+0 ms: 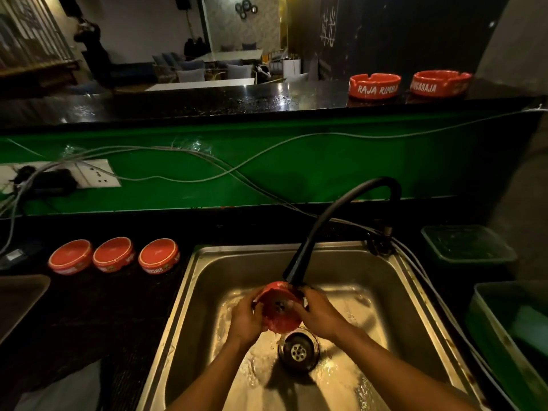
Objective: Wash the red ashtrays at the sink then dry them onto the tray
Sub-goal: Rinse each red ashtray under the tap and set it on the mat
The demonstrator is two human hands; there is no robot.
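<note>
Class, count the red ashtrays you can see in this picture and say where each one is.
6. One ashtray is held in both hands over the sink; three sit on the counter to its left; two on the upper bar ledge. Others may lie out of view.

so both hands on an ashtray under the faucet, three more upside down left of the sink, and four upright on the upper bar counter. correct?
Not quite: the head view shows two upright ashtrays on the upper bar counter, not four. The rest holds: left hand and right hand hold an ashtray under the faucet, three upside-down ashtrays left of the sink.
</note>
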